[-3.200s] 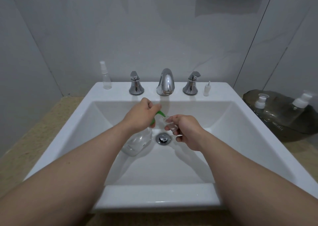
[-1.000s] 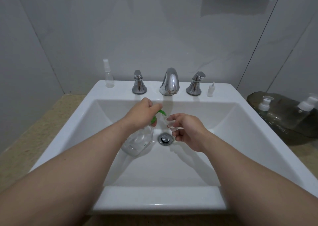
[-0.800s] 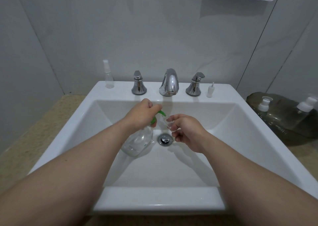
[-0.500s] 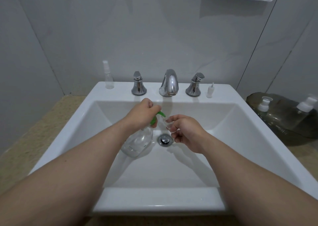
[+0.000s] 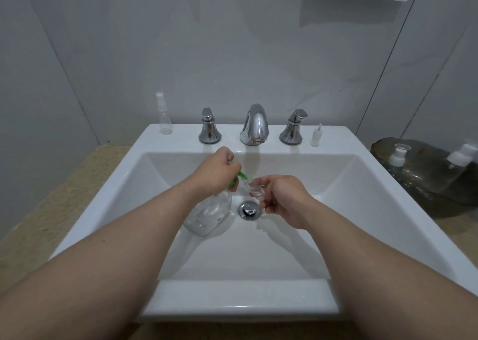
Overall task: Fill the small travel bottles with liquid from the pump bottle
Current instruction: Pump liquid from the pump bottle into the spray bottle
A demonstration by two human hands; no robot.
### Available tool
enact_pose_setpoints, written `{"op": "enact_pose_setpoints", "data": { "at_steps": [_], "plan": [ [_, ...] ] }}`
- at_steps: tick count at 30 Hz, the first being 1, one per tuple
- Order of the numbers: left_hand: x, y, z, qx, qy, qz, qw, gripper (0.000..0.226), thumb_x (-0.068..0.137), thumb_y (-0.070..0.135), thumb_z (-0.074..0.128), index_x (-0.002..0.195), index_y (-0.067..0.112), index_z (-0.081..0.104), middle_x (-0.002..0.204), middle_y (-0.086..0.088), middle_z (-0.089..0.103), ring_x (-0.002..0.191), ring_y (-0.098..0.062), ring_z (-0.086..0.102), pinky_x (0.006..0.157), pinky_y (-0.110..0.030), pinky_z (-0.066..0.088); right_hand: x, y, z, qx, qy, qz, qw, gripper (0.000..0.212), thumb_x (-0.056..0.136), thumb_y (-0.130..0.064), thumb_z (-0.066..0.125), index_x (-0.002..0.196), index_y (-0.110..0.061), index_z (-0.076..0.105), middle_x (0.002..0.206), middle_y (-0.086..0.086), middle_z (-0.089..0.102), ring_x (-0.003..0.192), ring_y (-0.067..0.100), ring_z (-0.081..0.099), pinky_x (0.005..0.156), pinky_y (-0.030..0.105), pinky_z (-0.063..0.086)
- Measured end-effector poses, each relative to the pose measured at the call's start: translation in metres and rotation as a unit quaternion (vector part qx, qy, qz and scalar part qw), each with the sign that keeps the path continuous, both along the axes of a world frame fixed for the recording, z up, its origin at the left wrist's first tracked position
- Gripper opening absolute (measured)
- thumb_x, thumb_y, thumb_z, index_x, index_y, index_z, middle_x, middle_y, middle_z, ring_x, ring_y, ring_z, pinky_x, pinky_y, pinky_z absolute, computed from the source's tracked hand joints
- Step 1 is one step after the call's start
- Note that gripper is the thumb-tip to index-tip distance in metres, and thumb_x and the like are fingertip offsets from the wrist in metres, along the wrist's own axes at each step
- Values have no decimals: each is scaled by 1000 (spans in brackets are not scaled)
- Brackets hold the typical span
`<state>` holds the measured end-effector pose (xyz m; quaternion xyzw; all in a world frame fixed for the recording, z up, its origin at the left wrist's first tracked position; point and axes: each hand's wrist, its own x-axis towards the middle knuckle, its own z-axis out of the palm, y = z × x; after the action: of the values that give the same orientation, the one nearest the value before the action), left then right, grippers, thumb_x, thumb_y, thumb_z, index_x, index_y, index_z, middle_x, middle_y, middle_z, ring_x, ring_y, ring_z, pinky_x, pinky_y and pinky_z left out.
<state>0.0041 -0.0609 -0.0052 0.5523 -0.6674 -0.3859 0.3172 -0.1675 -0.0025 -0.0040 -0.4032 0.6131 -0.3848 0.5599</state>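
Pump bottle (image 5: pixel 209 213): one only, clear plastic, tilted in the sink (image 5: pixel 240 298) just beside the drain (image 5: pixel 249 210). Looks nearly empty, so probably light and thin-walled, slippery if wet. Left hand (image 5: pixel 214 170) is curled round its green pump head (image 5: pixel 241 176); the neck seems the best hold. Right hand (image 5: pixel 284 197) pinches a small travel bottle (image 5: pixel 256 191) in thumb and fingertips, mouth at the nozzle; likely light, easily squashed. Small bottles counted: four. One in hand, one spray bottle (image 5: pixel 164 117) on the ledge, two white-capped bottles (image 5: pixel 397 156) on the dark tray (image 5: pixel 426 184).
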Motion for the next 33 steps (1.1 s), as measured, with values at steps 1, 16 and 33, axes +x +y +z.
{"op": "enact_pose_setpoints", "data": {
  "at_steps": [1, 16, 33],
  "plan": [
    [-1, 1, 1, -2, -7, -1, 1000, 14, 93, 17, 46, 89, 22, 34, 50, 3, 59, 67, -23, 55, 45, -29, 32, 0, 0, 0, 2, 3, 2, 1000, 50, 76, 18, 34, 100, -3, 73, 88, 12, 70, 50, 21, 50, 53, 29, 43],
    [5, 10, 16, 38, -2, -15, 999, 47, 96, 48, 65, 100, 2, 61, 77, -11, 78, 76, -27, 76, 65, -41, 47, 2, -1, -5, -53, 64, 45, 995, 26, 80, 7, 66, 99, -11, 66, 90, 9, 68, 57, 17, 60, 58, 28, 49],
    [9, 8, 8, 41, -55, -33, 997, 67, 90, 74, 59, 78, 11, 81, 77, 1, 79, 61, -11, 61, 74, -30, 53, 1, -5, -23, -103, 139, 28, 985, 24, 77, -9, 79, 92, -19, 63, 104, 13, 67, 73, 26, 66, 66, 38, 54]
  ]
}}
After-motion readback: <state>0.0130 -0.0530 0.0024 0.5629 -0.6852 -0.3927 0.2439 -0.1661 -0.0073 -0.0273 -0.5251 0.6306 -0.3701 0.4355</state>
